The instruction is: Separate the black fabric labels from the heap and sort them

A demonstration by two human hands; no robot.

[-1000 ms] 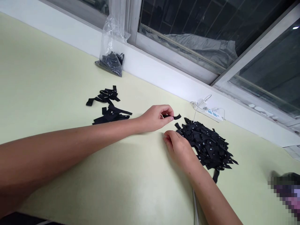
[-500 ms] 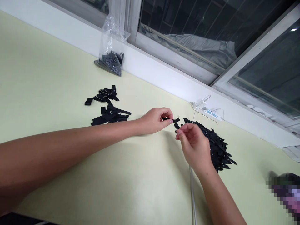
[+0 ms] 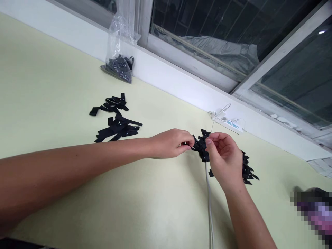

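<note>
My left hand (image 3: 174,143) is closed in a pinch on a black strip (image 3: 187,144) at the middle of the view. Just to its right, my right hand (image 3: 225,157) has thumb and forefinger pressed together at the pile's edge; what they hold, if anything, I cannot make out. Behind and beside the right hand lies a large pile of black strips (image 3: 249,169), partly hidden by it. Two smaller groups of black strips, an upper one (image 3: 114,104) and a lower one (image 3: 118,128), lie beyond my left forearm.
A clear plastic bag (image 3: 118,67) with black pieces stands against the white ledge (image 3: 160,77). A white power strip (image 3: 228,123) lies by the ledge, and a white cable (image 3: 209,207) runs towards me. A pixelated object (image 3: 315,209) is at the right.
My right hand has moved slightly right and away from the left hand. The left hand has dropped a little lower in view. More of the pile shows between them.
</note>
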